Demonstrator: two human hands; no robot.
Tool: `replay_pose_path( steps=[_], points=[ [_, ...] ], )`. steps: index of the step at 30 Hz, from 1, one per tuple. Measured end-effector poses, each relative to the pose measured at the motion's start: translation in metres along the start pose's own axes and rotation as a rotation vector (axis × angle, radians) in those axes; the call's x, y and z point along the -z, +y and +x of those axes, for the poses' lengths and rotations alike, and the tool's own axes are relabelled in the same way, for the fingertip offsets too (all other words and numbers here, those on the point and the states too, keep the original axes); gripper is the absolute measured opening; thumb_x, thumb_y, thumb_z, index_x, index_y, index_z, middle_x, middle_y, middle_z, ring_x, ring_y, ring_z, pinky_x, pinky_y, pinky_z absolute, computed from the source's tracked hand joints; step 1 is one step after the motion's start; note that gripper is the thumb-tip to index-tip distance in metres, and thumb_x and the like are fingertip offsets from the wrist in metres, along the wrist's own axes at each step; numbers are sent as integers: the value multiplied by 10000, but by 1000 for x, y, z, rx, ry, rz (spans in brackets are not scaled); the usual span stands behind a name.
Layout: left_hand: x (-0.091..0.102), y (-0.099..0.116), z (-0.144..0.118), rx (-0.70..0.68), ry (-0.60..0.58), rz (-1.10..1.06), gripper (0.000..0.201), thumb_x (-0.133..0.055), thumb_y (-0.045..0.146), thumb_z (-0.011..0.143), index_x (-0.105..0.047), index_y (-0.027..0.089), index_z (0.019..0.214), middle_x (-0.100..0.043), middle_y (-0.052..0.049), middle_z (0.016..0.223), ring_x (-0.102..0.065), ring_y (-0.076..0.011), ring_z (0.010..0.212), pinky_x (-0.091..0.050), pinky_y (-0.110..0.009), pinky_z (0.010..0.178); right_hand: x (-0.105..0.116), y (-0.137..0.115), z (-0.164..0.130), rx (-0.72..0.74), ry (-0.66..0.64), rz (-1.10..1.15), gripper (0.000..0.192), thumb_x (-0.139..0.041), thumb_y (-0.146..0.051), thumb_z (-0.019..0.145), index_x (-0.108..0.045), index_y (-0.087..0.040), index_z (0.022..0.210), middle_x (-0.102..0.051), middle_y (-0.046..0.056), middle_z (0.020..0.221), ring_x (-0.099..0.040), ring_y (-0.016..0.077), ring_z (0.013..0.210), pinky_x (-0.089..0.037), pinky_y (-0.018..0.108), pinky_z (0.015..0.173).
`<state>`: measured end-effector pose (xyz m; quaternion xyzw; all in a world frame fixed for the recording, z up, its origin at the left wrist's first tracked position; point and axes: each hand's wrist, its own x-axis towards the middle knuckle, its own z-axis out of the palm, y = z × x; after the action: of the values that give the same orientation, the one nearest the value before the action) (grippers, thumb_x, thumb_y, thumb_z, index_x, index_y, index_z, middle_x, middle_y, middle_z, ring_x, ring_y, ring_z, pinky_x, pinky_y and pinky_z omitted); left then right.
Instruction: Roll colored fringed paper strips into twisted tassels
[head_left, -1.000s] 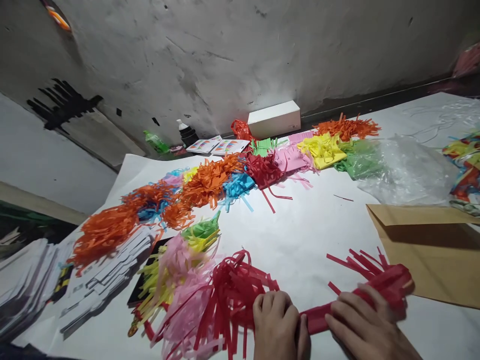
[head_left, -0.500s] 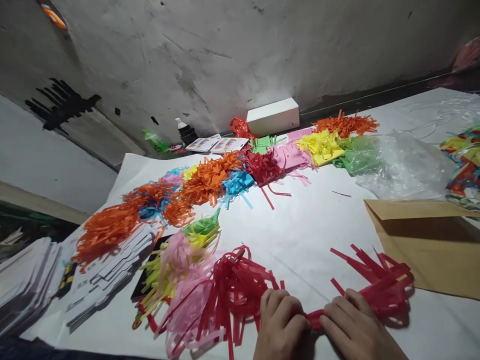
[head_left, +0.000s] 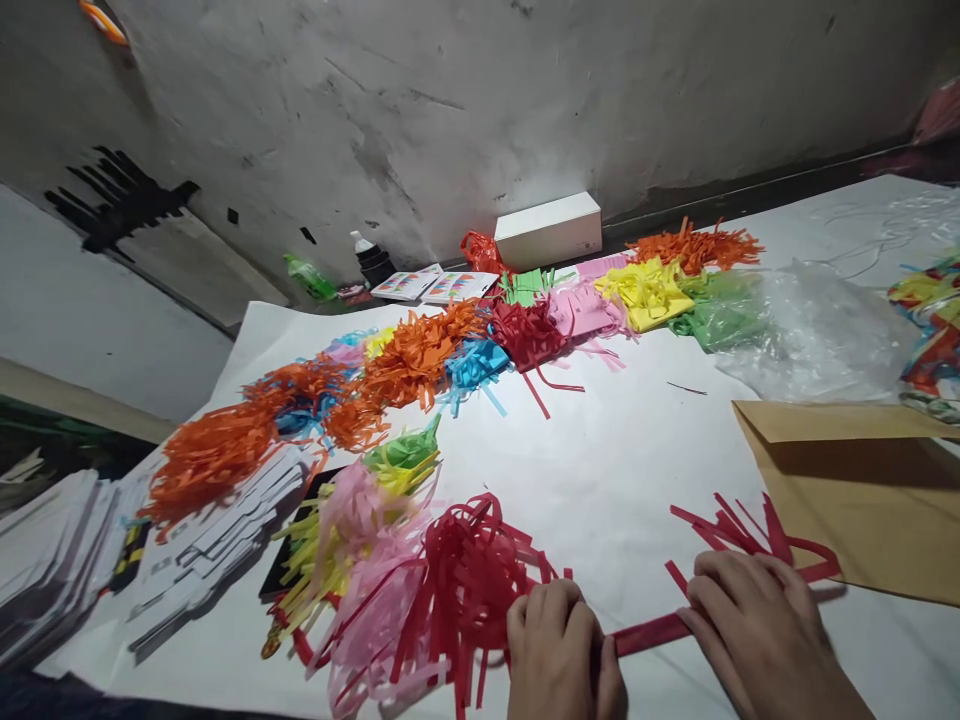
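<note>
A red tissue paper tassel [head_left: 651, 634] lies across the white sheet near the bottom edge, its middle rolled into a narrow band. My left hand [head_left: 559, 645] is closed over the band's left end, beside a bushy red fringe [head_left: 480, 570]. Bent over the right part is my right hand [head_left: 757, 620], fingers closed on the tassel, with loose red strips [head_left: 731, 525] fanning out beyond it. The fingertips of both hands are partly hidden. To the left of the red fringe, touching it, lie pink tassels [head_left: 375, 610] and yellow tassels [head_left: 322, 550].
Orange fringed paper [head_left: 217, 455] and other coloured tassels run along the back. White paper stacks [head_left: 217, 540] stand at the left. A brown envelope [head_left: 862, 500] and clear plastic bag [head_left: 817, 330] lie at the right. A white box [head_left: 549, 230] sits by the wall.
My right hand has moved to the right over the red strips, and a longer stretch of the rolled band shows between my hands. My left hand has barely shifted.
</note>
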<state>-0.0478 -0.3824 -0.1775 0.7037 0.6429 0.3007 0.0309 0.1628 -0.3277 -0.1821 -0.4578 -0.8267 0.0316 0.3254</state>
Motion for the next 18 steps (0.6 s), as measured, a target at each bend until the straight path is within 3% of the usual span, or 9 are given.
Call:
replay_pose_path(
  steps=[3,7,10,13,18],
  points=[
    [-1,0,0,16,10,-16,171,-587,62,768,-576,229,807,-651,-24,903,-604,-223,869,-372,-415,879,-2,-9,2,124,73,87,263,-431,-171,1019,-677,-242,960,-704,49,1005,-627,233,1009,-284,481,1067],
    [4,0,1,-49,-5,-72,143,-574,92,848,-616,228,853,-634,-27,904,-581,-207,847,-373,-410,870,-11,-23,3,256,15,183,412,-298,-28,1007,-619,-199,813,-617,6,732,-579,184,799,-315,437,985],
    [10,-2,4,-166,-13,-92,92,-651,170,880,-673,256,905,-639,-17,871,-571,-206,835,-386,-417,884,-13,-25,2,223,-29,252,344,-374,-35,982,-584,-198,763,-575,-10,708,-522,168,726,-315,414,937],
    [13,-3,7,-240,6,-85,145,-630,113,902,-675,251,909,-655,-5,821,-576,-193,826,-398,-410,894,-13,-28,4,188,-32,290,319,-376,-96,1013,-628,-209,853,-621,-1,784,-535,177,767,-307,406,942],
    [9,-4,12,-272,-9,-135,159,-593,65,889,-619,213,839,-677,-23,821,-593,-195,836,-444,-380,855,-5,-29,8,280,-108,209,392,-292,-87,1033,-595,-203,813,-585,-7,752,-534,171,739,-348,368,943]
  ],
)
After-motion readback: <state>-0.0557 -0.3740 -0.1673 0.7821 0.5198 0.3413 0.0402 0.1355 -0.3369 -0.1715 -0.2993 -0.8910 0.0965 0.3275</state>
